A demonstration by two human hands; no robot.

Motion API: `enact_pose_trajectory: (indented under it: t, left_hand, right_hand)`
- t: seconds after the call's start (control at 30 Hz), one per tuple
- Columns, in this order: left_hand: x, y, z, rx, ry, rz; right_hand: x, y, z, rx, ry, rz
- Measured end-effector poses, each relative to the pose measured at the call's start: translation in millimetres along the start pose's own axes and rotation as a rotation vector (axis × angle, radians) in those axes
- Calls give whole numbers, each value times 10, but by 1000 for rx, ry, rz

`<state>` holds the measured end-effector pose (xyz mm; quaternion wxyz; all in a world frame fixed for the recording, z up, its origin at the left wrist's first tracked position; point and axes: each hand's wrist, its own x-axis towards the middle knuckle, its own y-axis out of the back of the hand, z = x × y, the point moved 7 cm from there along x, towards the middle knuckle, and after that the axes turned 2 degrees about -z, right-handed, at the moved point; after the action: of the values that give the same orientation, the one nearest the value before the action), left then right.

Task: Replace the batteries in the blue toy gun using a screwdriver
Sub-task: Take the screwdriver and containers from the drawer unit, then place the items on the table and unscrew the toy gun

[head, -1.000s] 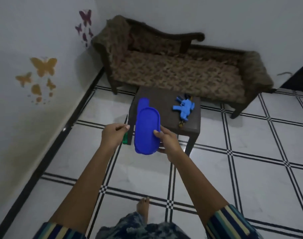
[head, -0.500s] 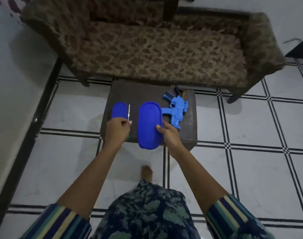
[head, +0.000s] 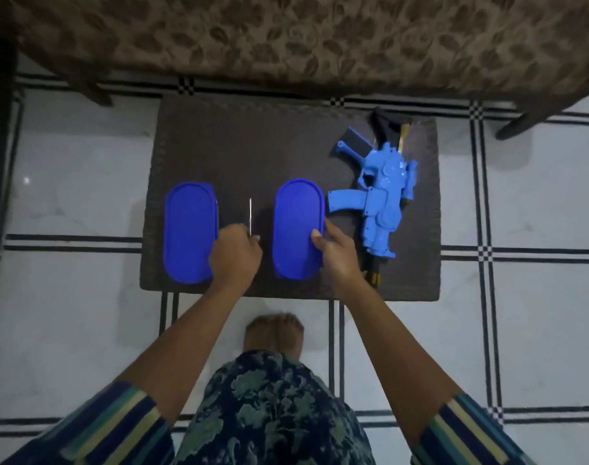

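The blue toy gun [head: 380, 193] lies on the right side of a small dark table [head: 252, 142], barrel toward me. My left hand [head: 235, 260] is closed around a screwdriver [head: 250, 216]; its thin metal shaft points away from me and the handle is hidden in my fist. My right hand [head: 335, 253] grips the right edge of a blue oval lid [head: 298, 226], which sits over the table's middle. A second blue oval piece, a box or lid [head: 189, 229], rests on the table's left side, just left of my left hand.
A brown patterned sofa [head: 319, 38] stands right behind the table. Black and yellow objects [head: 392, 127] lie under the gun's far end. White tiled floor with black lines surrounds the table. My bare feet [head: 274, 333] are at its near edge.
I have stepped up to the table and now look straight down on it. Both hands came down over the tabletop, the lid held lower and flat beside the gun.
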<state>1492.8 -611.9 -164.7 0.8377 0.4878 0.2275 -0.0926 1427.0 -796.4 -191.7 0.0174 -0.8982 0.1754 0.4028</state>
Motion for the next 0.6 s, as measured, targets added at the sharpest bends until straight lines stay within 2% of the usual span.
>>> enact_pose_trajectory:
  t: [0.1,0.43,0.6]
  left_hand:
    - [145,-227,-63,91,-16,-58]
    - [241,-81,235,231,-88,-53]
    - [-192,470,616,287,-334,6]
  right_hand:
    - [135,32,101,-41,-25,55]
    - [-108,109,-318,-313,127,238]
    - [-728,177,-906,-539,415,270]
